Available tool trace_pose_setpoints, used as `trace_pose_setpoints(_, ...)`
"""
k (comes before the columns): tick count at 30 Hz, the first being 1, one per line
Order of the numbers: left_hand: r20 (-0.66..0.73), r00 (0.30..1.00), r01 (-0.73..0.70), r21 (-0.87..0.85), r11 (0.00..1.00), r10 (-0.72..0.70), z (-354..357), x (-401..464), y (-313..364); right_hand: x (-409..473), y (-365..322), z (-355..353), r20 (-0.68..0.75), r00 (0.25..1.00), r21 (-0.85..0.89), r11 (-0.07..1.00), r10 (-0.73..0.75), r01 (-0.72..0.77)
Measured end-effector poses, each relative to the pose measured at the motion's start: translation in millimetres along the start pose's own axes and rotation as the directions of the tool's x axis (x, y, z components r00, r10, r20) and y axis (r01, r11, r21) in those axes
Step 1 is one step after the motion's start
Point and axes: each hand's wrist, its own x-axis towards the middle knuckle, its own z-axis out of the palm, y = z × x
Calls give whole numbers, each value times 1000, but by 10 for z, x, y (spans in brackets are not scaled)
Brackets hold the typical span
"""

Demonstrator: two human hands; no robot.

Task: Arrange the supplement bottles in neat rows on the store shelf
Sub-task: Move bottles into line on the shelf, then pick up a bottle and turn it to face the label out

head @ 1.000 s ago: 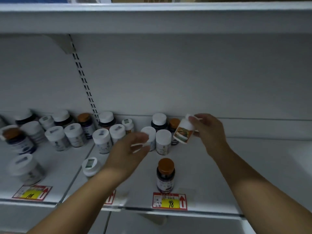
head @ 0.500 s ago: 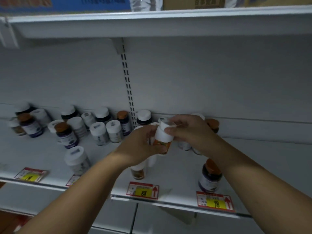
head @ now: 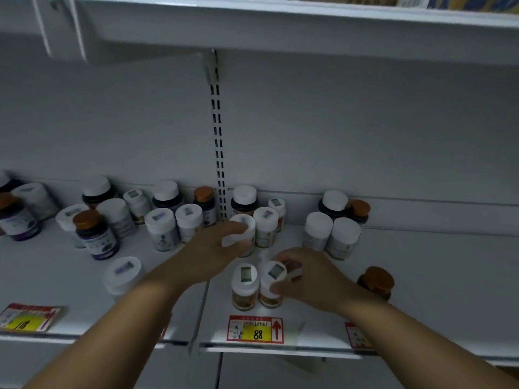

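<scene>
Bottle (head: 271, 284) stands upright in right hand (head: 310, 279), near shelf (head: 421, 290) front.

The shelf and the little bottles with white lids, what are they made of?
The shelf looks like painted metal: smooth, pale, with a slotted upright behind. The white-lidded bottle by the price tag seems plastic: matte white cap, lightly glossy body. The brown-capped bottle is dark and shiny, glass or plastic; I can't tell which.
</scene>
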Motion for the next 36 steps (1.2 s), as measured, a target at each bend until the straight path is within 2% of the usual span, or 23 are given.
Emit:
trace_pose_setpoints(3, -50, 999, -5, -41, 999, 3, -72, 4, -5, 185, -79, -148, -117, 993, -21, 1000, -20, 17)
trace_pose_setpoints(5, -67, 998, 5, -74, 997, -10, -115, 1, -22, 425, -185, -227, -196, 975, -93, 992, -102, 85)
trace_pose_setpoints(6, -72, 997, 3, -70, 998, -8, -127, -14, -28, 563, -251, -235, -173, 971, -162, 977, -164, 136)
trace_pose_setpoints(8, -115, 993, -2, -75, 997, -7, -175, -75, -25, 817, -383, -177, -22, 964, -349, 905, -266, 242)
trace_pose_setpoints(11, -217, 976, -6, -16, 1000, 2, -312, -161, -16, 1045, -450, -14, 244, 932, -704, 612, -266, 359)
trace_pose_setpoints(12, -234, 972, -3, 22, 1000, 8, -360, -184, -26, 1069, -449, 25, 275, 931, -755, 545, -242, 365)
trace_pose_setpoints(14, -262, 965, -2, 52, 999, 16, -445, -238, -38, 1088, -448, 52, 247, 944, -769, 550, -217, 327)
trace_pose_setpoints(18, -276, 961, 36, 151, 988, 7, -485, -345, -76, 1084, -478, 74, 214, 957, -659, 694, -195, 289)
trace_pose_setpoints(21, -230, 970, 100, 73, 992, -80, -472, -434, -101, 1029, -583, 106, 128, 971, -473, 848, -202, 239)
trace_pose_setpoints(23, -196, 975, 107, -1, 994, -106, -448, -506, -146, 974, -687, 82, -8, 985, -233, 958, -173, 167)
trace_pose_setpoints(24, -197, 975, 97, -33, 995, -101, -436, -557, -150, 939, -747, 63, -21, 987, -30, 987, -159, 159)
trace_pose_setpoints(26, -227, 971, 63, -84, 994, -81, -416, -657, -148, 843, -878, 46, 52, 985, 357, 924, -167, 137)
trace_pose_setpoints(27, -250, 967, 31, -98, 995, -54, -406, -695, -162, 795, -932, 59, 93, 979, 441, 889, -183, 125)
trace_pose_setpoints(32, -340, 938, -88, -55, 995, 65, -487, -838, -224, 702, -1132, 205, 145, 968, 459, 880, -204, 117)
trace_pose_setpoints(34, -328, 938, -98, 55, 994, 111, -563, -893, -242, 696, -1186, 240, 132, 971, 477, 872, -199, 114)
trace_pose_setpoints(36, -315, 936, -108, 163, 981, 155, -717, -926, -276, 706, -1211, 290, 63, 977, 378, 911, -203, 165)
